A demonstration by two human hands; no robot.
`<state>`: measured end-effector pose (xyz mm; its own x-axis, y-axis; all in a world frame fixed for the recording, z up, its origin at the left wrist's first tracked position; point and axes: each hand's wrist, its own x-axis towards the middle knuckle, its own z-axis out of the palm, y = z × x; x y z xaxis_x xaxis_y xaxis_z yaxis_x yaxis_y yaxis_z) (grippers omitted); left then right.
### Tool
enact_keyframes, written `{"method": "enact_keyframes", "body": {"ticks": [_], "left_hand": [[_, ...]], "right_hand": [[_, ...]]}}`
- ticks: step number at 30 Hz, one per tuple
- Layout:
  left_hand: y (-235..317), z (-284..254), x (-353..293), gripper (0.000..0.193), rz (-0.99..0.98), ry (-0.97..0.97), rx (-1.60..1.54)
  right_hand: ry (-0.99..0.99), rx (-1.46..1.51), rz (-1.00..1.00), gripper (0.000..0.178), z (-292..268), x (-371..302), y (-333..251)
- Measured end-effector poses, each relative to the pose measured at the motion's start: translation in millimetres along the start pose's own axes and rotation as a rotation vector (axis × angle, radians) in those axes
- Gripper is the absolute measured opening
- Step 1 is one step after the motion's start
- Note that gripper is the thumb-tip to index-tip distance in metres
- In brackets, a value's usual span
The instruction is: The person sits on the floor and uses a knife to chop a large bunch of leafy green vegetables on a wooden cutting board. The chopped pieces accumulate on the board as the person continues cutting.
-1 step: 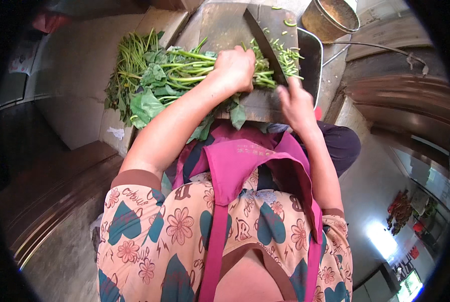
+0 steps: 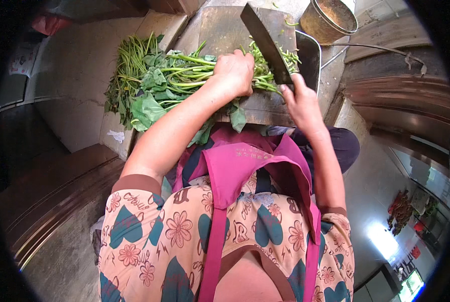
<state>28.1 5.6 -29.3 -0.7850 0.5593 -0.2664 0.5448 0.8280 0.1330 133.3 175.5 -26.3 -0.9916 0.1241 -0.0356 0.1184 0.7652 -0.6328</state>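
My left hand (image 2: 235,72) is closed over a bunch of long green leafy stems (image 2: 190,68) and presses it onto a wooden cutting board (image 2: 222,22). Gripped by its handle in my right hand (image 2: 303,105) is a cleaver (image 2: 266,43) with a wide dark blade. Its blade slants up and to the left across the cut end of the bunch, with its broad face partly turned into view. Short chopped green pieces (image 2: 291,59) lie on the board beyond and right of the blade. The blade hides some of them, and my fingers cover the stems they hold.
More whole stems and leaves (image 2: 129,70) are heaped left of the board. A dark basin (image 2: 310,60) with a pale rim sits under the board's right side. Behind it stands a rusty metal bucket (image 2: 328,20). A white scrap (image 2: 115,136) lies at the left.
The cleaver has tilted so that more of its broad face shows. My right hand has shifted slightly right and nearer to me; my left hand stays nearly in place on the stems.
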Motion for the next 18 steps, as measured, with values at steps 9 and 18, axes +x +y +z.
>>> {"method": "enact_keyframes", "body": {"ticks": [9, 18], "left_hand": [[1, 9, -7, 0.064, 0.019, 0.171, 0.009], [1, 27, -34, 0.09, 0.17, 0.519, -0.002]], "right_hand": [[0.063, -0.534, -0.014, 0.025, -45, 115, 61], [-0.208, -0.377, -0.302, 0.021, -45, 55, 42]]}}
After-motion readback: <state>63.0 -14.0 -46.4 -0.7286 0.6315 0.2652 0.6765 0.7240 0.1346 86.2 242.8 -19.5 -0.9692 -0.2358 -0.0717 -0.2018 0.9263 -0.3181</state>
